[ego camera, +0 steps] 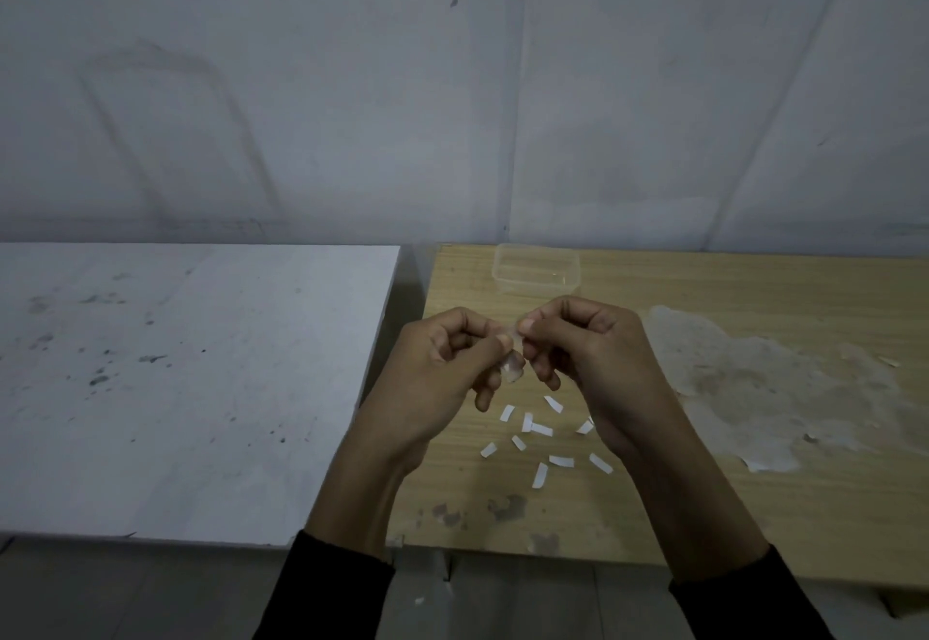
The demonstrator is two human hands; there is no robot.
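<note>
Above the wooden table, my left hand and my right hand meet fingertip to fingertip. Between them they pinch a small clear, whitish piece, which hangs down from the thumbs. Which hand bears most of it I cannot tell. Several small white paper strips lie scattered on the wood just below the hands. A clear plastic container stands without a lid behind the hands, near the wall.
A white, dirt-flecked table adjoins on the left, with a narrow gap between the two tops. A pale patch of peeled surface spreads over the right of the wood. A grey wall closes the back.
</note>
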